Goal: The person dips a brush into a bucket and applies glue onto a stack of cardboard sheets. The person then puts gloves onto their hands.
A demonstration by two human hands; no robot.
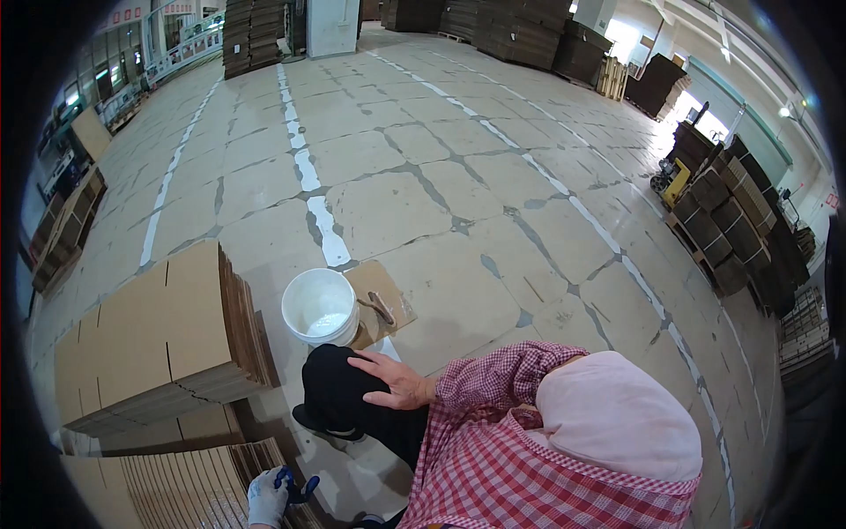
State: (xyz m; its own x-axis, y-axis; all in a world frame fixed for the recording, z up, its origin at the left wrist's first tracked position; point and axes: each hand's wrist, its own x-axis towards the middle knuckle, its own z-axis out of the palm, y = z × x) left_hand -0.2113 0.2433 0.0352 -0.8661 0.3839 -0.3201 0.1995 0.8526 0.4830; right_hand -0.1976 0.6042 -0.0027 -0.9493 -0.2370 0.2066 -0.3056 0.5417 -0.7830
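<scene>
Workspace seen from above, with the two hands well apart. At the lower left, the gloved left hand (264, 498) lies at the right edge of the fanned cardboard sheets (167, 485), its blue fingertips extended; whether it grips an edge or merely rests there cannot be told. The sheets overlap in steps, an arrangement that presumably leaves a narrow strip of each exposed. Near the centre, the bare right hand (397, 381) is laid palm down, fingers spread, on a black-clad knee (330, 375); it holds nothing and appears simply to be supported there. Just beyond the knee stands a white bucket (321, 309) with whitish contents, probably set there for easy reach. A brown tool (377, 309) lies on a flat cardboard piece (397, 295) beside the bucket; the piece likely shields the floor (388, 220) from drips. At left, a taller cardboard stack (150, 326) is squared up, perhaps for stability, beyond the fanned sheets.
</scene>
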